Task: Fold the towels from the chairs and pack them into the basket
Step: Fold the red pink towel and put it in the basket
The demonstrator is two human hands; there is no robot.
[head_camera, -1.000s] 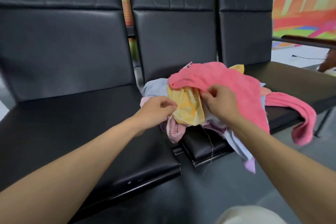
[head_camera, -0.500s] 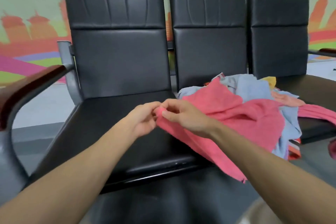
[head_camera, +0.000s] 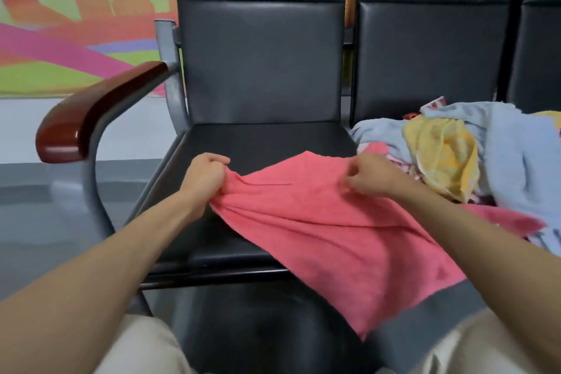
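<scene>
Background: wall mural with orange skyline shapes and pink and green bands; grey floor lies below it, out left of the left hand.
Seating: row of black padded chairs. Leftmost chair sits under and beyond both hands. Its brown wooden armrest is up and to the left of the left hand.
Left hand: fingers curled tight, pinching a bunched corner of the pink towel at its left end.
Right hand: fingers curled, thumb and fingertips pinching the towel's far edge; contact point partly hidden by the knuckles.
Pink towel: pulled out between the two hands, which are well apart. It lies across the front of the leftmost seat. The near part drapes over the seat's front edge, under the right forearm.
Towel pile: on the next chair, just right of and beyond the right hand. Yellow towel is nearest that hand, light blue towel further right.
Legs: light trousers show at the bottom, beneath both forearms.
</scene>
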